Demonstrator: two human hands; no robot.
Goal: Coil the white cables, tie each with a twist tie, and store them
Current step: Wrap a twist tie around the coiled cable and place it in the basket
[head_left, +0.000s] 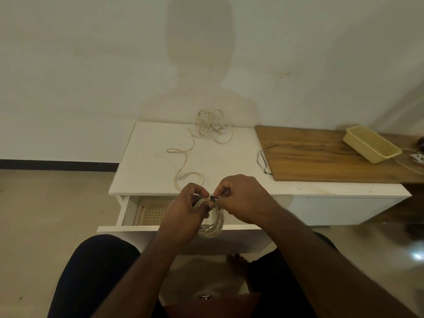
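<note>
White coiled cable (212, 222) gripped by left hand (189, 207); right hand (241, 198) apparently pinches black tie (213, 198).

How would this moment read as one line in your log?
step: tying | left hand: holds coiled cable | right hand: pinches twist tie | loose cable: on table

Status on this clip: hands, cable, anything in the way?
Left hand grips coiled cable; right hand pinches black twist tie on it. Loose cable untied on white table. Nothing blocking open drawer.
</note>
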